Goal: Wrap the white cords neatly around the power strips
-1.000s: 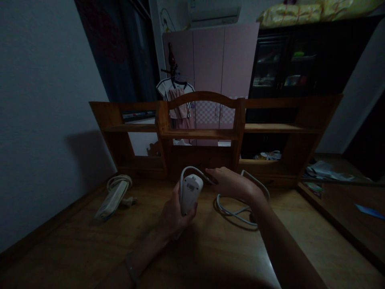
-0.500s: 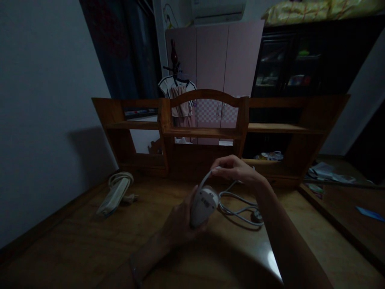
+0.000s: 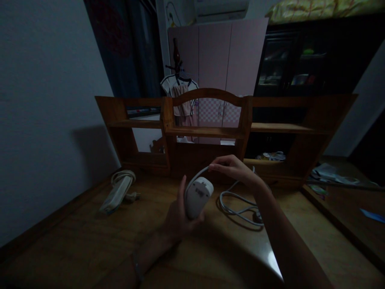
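My left hand [image 3: 177,220] grips a white, rounded corded device [image 3: 197,198], tilted up above the table. A face with grey print and small marks shows; its exact kind is unclear. Along its left edge runs a pale cable [image 3: 195,176], with a finger of my left hand raised beside it. Higher and to the right, my right hand [image 3: 231,168] pinches this cable between thumb and fingers. The rest of the cord lies in loose loops [image 3: 237,210] on the table, near a roundish end piece [image 3: 258,216] that is partly hidden by my right forearm.
On the left of the wooden table [image 3: 129,245] lies a white power strip [image 3: 117,194] with its cord coiled and a plug beside it. A wooden shelf unit [image 3: 207,131] stands along the back. Papers [image 3: 331,174] and a blue item [image 3: 373,214] lie at the right.
My left hand and the device have shifted slightly left and turned, and a left finger now points up. The cable between the hands bows out more. My right hand keeps its pinch.
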### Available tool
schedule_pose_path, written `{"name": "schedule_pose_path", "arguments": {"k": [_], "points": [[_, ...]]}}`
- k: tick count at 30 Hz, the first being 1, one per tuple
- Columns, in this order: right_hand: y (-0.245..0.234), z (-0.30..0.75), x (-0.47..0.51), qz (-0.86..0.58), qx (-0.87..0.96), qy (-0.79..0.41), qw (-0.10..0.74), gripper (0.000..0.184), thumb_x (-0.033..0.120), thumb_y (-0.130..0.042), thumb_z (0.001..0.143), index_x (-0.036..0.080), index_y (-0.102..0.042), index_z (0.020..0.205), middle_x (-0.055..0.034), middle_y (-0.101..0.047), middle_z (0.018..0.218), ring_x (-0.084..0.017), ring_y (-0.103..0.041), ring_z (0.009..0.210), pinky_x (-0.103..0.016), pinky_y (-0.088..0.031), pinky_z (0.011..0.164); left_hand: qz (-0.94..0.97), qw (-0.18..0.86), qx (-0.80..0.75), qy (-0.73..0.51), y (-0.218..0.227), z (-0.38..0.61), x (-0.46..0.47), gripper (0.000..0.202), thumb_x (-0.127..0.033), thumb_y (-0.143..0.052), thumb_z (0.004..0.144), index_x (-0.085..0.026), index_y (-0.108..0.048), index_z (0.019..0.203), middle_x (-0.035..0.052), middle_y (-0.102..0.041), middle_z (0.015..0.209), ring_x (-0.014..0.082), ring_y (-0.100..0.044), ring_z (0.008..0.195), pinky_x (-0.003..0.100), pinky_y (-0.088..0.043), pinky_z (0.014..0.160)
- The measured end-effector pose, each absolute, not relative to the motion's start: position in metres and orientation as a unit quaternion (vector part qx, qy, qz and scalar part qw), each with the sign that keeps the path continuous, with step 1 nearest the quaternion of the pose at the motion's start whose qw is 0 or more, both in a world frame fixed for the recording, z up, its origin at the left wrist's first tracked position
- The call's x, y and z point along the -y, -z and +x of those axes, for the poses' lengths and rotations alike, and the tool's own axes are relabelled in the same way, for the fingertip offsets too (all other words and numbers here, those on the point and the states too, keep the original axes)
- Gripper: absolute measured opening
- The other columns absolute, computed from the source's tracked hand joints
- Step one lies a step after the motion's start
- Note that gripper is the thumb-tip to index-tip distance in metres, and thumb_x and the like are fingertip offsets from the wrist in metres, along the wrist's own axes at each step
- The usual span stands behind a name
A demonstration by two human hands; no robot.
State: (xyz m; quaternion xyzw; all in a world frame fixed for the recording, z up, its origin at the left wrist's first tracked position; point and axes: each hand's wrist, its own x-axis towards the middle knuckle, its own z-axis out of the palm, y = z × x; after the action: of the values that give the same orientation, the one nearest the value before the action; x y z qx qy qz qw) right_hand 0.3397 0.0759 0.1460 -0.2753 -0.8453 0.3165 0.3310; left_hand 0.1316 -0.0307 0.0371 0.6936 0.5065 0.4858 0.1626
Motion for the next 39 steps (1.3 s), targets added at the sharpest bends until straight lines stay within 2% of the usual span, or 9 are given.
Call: {"name": "schedule_pose_path", "arguments": {"k": [2, 4, 9, 16, 25, 32, 36, 39], "points": [[-0.144, 0.339, -0.078, -0.28, 0.841, -0.309, 0.344, 0.042, 0.052, -0.058, 0.084, 0.013, -0.072, 0.089, -0.0016, -0.061, 0.074, -0.011, -0.048, 0.066, -0.022, -0.034, 0.057, 0.691, 0.147, -0.512, -0.489, -0.037, 0.132, 0.027, 0.09, -0.033, -0.068, 0.073, -0.019, -0.018, 0.147, 0.0126, -0.063, 0.117, 0.0274, -0.065, 0.097, 0.035, -0.054, 0.077], [-0.143, 0.338, -0.079, -0.282, 0.835, -0.309, 0.357, 0.041, 0.052, -0.058, 0.083, 0.013, -0.071, 0.087, -0.0009, -0.059, 0.072, -0.01, -0.046, 0.064, -0.021, -0.032, 0.054, 0.704, 0.134, -0.507, -0.479, -0.033, 0.132, 0.023, 0.084, -0.034, -0.067, 0.074, -0.02, -0.022, 0.143, 0.0128, -0.061, 0.12, 0.0263, -0.065, 0.098, 0.034, -0.054, 0.078], [-0.144, 0.338, -0.077, -0.284, 0.821, -0.348, 0.352, 0.04, 0.051, -0.057, 0.085, 0.013, -0.07, 0.09, 0.0015, -0.054, 0.066, -0.007, -0.04, 0.055, -0.02, -0.028, 0.05, 0.732, 0.126, -0.486, -0.46, -0.028, 0.131, 0.023, 0.089, -0.035, -0.067, 0.075, -0.021, -0.015, 0.146, 0.0122, -0.059, 0.124, 0.0248, -0.065, 0.098, 0.034, -0.055, 0.079], [-0.144, 0.331, -0.073, -0.278, 0.813, -0.351, 0.372, 0.041, 0.051, -0.057, 0.085, 0.013, -0.069, 0.087, 0.0026, -0.052, 0.064, -0.007, -0.038, 0.054, -0.02, -0.028, 0.049, 0.729, 0.046, -0.46, -0.505, -0.026, 0.129, 0.02, 0.086, -0.032, -0.071, 0.072, -0.026, -0.025, 0.144, 0.0084, -0.051, 0.136, 0.0246, -0.056, 0.117, 0.035, -0.049, 0.095], [-0.153, 0.324, -0.061, -0.235, 0.81, -0.31, 0.438, 0.032, 0.044, -0.059, 0.086, 0.014, -0.069, 0.088, 0.0002, -0.06, 0.074, -0.008, -0.048, 0.063, -0.019, -0.034, 0.056, 0.748, 0.077, -0.445, -0.487, -0.017, 0.127, 0.019, 0.085, -0.034, -0.065, 0.079, -0.021, -0.016, 0.146, 0.0147, -0.052, 0.134, 0.0278, -0.058, 0.114, 0.039, -0.05, 0.09], [-0.149, 0.322, -0.068, -0.236, 0.824, -0.295, 0.423, 0.033, 0.045, -0.057, 0.087, 0.015, -0.069, 0.085, -0.0014, -0.065, 0.079, -0.012, -0.055, 0.073, -0.022, -0.04, 0.067, 0.751, 0.093, -0.455, -0.47, -0.011, 0.125, 0.022, 0.086, -0.036, -0.065, 0.079, -0.02, -0.014, 0.146, 0.018, -0.049, 0.134, 0.0327, -0.055, 0.116, 0.044, -0.05, 0.09], [-0.147, 0.322, -0.069, -0.245, 0.837, -0.295, 0.391, 0.038, 0.048, -0.053, 0.089, 0.015, -0.069, 0.082, -0.0006, -0.063, 0.076, -0.011, -0.053, 0.07, -0.022, -0.038, 0.065, 0.741, 0.077, -0.469, -0.475, -0.008, 0.124, 0.023, 0.088, -0.038, -0.066, 0.078, -0.018, -0.013, 0.146, 0.02, -0.05, 0.132, 0.0349, -0.054, 0.116, 0.047, -0.048, 0.091], [-0.142, 0.321, -0.071, -0.263, 0.85, -0.284, 0.358, 0.042, 0.051, -0.049, 0.09, 0.015, -0.069, 0.082, 0.0012, -0.058, 0.069, -0.009, -0.047, 0.062, -0.021, -0.034, 0.057, 0.72, 0.085, -0.483, -0.491, -0.012, 0.125, 0.022, 0.089, -0.038, -0.065, 0.079, -0.018, -0.012, 0.147, 0.0201, -0.048, 0.134, 0.0339, -0.053, 0.118, 0.046, -0.048, 0.092]]}}
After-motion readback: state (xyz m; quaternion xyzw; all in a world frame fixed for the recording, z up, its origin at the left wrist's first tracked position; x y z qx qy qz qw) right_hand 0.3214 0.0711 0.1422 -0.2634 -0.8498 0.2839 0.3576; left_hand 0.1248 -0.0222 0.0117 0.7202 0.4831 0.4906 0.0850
